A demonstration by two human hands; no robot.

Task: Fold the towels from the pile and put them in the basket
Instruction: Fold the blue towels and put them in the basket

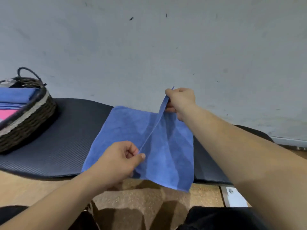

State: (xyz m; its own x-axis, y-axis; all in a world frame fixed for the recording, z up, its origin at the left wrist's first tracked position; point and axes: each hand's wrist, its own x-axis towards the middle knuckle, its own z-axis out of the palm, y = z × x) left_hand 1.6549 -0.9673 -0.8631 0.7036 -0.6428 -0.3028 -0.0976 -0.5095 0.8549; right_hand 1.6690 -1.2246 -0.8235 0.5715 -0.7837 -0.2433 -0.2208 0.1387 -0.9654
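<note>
Diagonally, the towel (126, 130) edge runs near-left to far-right.

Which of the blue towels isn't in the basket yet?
The blue towel spread on the dark mat, its edge pinched by the left hand and right hand. The other blue towels lie folded in the wicker basket.

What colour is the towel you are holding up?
Blue. The head view shows the towel best, spread on the dark mat and pinched by both hands.

No text, label, brand, number or sign can be read anywhere in this view.
</note>
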